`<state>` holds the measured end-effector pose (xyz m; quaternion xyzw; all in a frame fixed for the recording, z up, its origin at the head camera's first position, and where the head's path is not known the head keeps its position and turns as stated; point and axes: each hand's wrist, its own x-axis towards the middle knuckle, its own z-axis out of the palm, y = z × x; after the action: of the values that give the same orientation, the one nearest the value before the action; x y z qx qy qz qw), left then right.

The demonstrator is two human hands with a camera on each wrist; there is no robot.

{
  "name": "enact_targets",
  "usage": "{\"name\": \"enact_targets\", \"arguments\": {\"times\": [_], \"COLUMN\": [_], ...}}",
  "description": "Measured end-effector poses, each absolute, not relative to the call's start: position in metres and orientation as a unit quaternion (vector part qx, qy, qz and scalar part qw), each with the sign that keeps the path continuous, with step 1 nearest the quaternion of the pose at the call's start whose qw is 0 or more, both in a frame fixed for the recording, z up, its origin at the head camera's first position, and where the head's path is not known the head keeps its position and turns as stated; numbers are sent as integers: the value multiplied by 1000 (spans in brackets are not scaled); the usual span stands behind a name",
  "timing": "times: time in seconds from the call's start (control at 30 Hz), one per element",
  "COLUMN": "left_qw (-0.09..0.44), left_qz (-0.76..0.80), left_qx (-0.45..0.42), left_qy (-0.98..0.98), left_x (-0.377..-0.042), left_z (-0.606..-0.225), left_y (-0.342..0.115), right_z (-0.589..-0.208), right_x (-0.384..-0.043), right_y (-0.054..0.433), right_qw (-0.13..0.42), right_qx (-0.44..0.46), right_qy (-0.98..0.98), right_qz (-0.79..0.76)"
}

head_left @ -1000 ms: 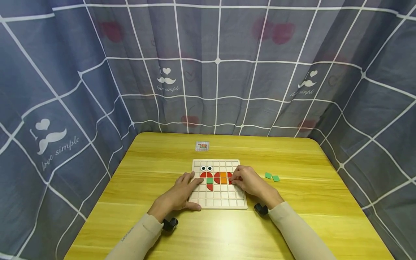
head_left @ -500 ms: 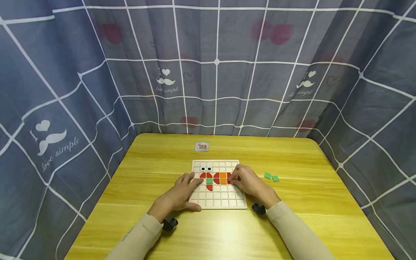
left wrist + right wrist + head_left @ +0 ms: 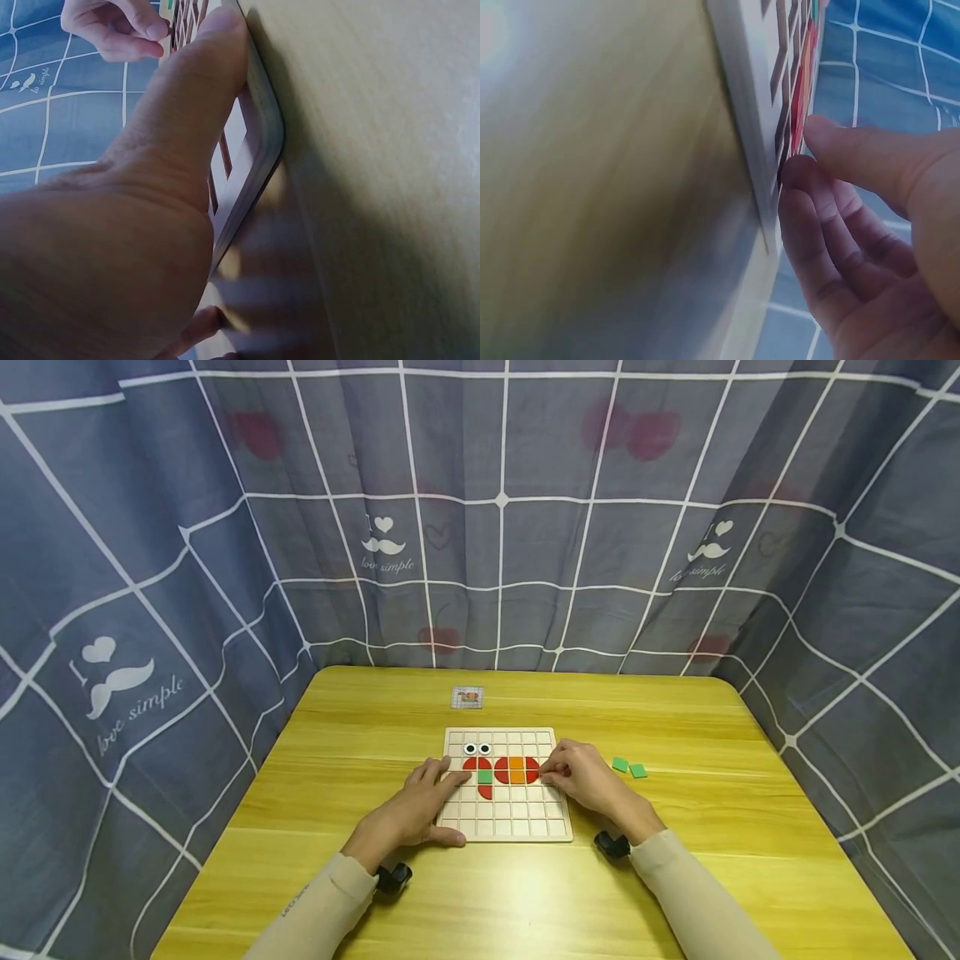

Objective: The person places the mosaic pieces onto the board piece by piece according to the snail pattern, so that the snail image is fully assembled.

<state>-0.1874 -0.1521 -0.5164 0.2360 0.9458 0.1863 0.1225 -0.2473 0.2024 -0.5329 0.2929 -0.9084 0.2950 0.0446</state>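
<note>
A pale gridded puzzle board [image 3: 525,827] lies flat on the table. Along its left edge my left hand [image 3: 416,803] rests with fingers spread; in the left wrist view the thumb [image 3: 202,67] lies on the board's front border. Set in the grid are two eye pieces [image 3: 477,749], a green square [image 3: 485,777], red quarter-round pieces [image 3: 486,792] and two orange squares [image 3: 517,770] between more red ones. At the right end of that red and orange shape hovers my right hand [image 3: 588,777]. Its thumb and bent forefinger stand slightly apart, with nothing visible between them.
Two loose green squares [image 3: 628,767] lie on the yellow wooden table [image 3: 495,902], right of the board. A small picture card [image 3: 467,697] sits behind the board. Checked curtains [image 3: 465,543] surround the table's back and sides.
The lower right red quarter piece has settled into its cell, rounding off the red and orange shape. My right hand has let go and drawn slightly right. The left hand stays put.
</note>
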Motion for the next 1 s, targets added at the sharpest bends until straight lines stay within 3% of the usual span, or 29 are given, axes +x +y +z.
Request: {"name": "enact_targets", "arguments": {"times": [0.6,1.0], "left_qw": [128,110], "left_qz": [192,206], "left_qx": [229,256], "left_qy": [946,938], "left_x": [-187,-186], "left_z": [-513,-518], "left_y": [-151,-156], "right_z": [-536,-539], "right_x": [-229,-236], "right_y": [283,314], "right_qw": [45,44], "right_qx": [186,126], "right_qy": [-932,-949], "right_qz": [308,287]}}
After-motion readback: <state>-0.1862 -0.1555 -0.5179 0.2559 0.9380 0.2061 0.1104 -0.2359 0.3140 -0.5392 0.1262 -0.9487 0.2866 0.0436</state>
